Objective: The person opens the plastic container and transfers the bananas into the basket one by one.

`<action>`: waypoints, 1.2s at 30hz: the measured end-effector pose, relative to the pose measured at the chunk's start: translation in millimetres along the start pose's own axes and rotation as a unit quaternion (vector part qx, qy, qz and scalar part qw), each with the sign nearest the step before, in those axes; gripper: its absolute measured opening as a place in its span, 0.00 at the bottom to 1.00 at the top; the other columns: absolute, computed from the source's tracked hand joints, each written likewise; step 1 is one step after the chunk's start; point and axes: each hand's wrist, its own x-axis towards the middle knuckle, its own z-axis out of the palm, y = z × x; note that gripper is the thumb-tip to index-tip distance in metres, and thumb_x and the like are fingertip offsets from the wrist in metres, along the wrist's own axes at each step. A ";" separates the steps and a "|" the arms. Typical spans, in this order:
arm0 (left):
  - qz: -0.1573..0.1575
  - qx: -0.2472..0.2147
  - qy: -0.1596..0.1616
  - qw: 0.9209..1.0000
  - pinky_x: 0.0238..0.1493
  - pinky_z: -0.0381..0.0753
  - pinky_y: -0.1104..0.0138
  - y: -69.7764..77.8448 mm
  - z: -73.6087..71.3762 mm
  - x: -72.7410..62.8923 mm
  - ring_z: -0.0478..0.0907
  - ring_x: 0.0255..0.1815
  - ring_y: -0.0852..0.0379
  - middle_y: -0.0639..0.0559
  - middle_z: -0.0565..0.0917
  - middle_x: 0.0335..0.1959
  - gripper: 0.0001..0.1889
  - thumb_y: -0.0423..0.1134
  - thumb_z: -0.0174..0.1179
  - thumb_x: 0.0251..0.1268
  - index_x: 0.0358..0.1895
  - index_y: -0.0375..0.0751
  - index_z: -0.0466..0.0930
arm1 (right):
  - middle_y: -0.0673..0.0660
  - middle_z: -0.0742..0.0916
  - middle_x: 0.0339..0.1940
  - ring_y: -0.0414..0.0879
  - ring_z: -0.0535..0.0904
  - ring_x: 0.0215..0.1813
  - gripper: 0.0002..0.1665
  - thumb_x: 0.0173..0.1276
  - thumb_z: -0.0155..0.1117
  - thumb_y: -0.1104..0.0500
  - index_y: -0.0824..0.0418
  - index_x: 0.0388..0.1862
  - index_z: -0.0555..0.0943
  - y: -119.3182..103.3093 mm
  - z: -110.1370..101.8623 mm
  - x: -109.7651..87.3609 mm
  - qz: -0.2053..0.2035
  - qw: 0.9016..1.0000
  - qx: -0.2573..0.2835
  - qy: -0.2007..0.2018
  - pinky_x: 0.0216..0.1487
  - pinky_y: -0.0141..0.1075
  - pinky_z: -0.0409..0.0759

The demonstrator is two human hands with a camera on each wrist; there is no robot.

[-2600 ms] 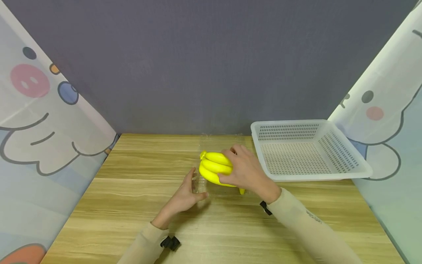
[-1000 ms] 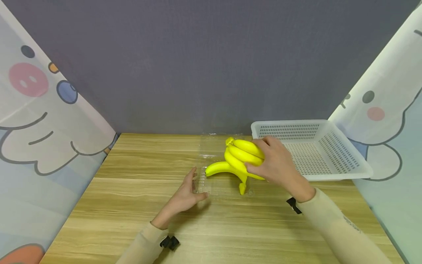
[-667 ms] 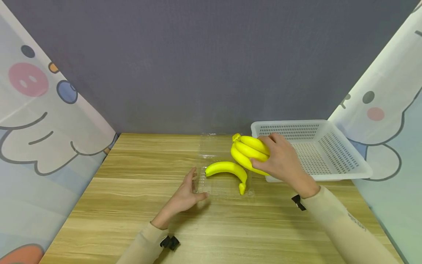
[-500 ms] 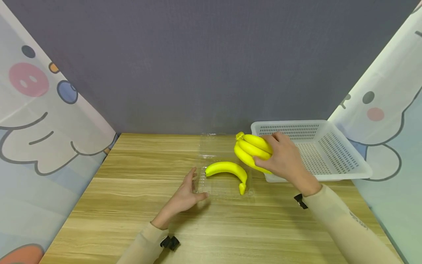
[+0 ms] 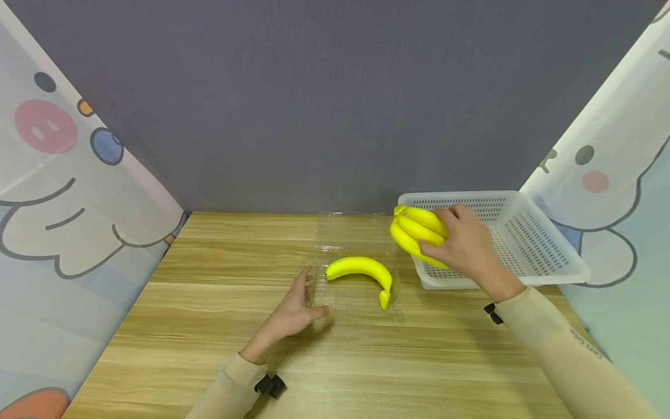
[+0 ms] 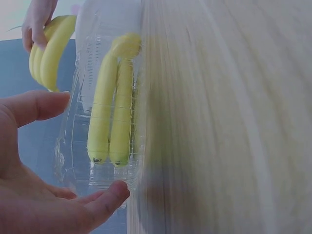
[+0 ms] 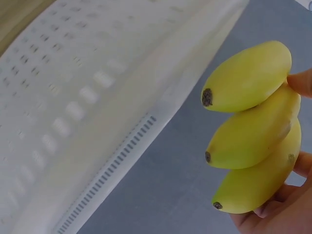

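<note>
The table [image 5: 220,343] underlies everything; at its far right stands the basket [image 5: 534,241], and just beside that, to the left, lies the clear box [image 5: 350,302], its lid [image 5: 348,230] laid back on the far side. The bunch [image 5: 416,233], three bananas together, is held up off the table and, from the head view, overlaps the basket's left rim, most of the basket lying to its right; whether any of it is truly above the basket floor cannot be told. Its long axis slants, stem to the far left, tips to the near right. The pair [image 5: 361,265], two bananas as the left wrist view shows, lies in the box, curving across from left to right, its stem at the near right. The right hand [image 5: 466,244] is much the nearer to the basket; its fingers and thumb are curled round the bunch, thumb on the near side, fingers on the far side. The left hand [image 5: 293,311] is at the box's left edge, thumb and fingers spread wide with nothing gripped; whether they touch the plastic is unclear.
</note>
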 end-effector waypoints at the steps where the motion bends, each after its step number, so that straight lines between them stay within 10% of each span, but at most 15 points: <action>1: 0.000 -0.001 -0.001 1.000 0.67 0.71 0.40 -0.1 -0.1 0.0 0.62 0.73 0.29 0.34 0.54 0.79 0.59 0.47 0.74 0.59 0.83 0.41 0.38 | 0.61 0.77 0.37 0.55 0.70 0.35 0.34 0.52 0.73 0.47 0.65 0.54 0.82 2.0 -0.4 0.3 0.003 1.000 -0.003 -0.002 0.31 0.44 0.69; 36: -0.007 -0.008 -0.004 1.000 0.69 0.69 0.42 2.8 -2.4 -0.7 0.60 0.74 0.29 0.34 0.53 0.80 0.59 0.45 0.74 0.59 0.83 0.42 0.37 | 0.69 0.76 0.42 0.62 0.70 0.41 0.37 0.61 0.69 0.45 0.72 0.58 0.76 71.4 -13.0 -4.1 0.069 0.991 -0.075 -0.088 0.34 0.50 0.70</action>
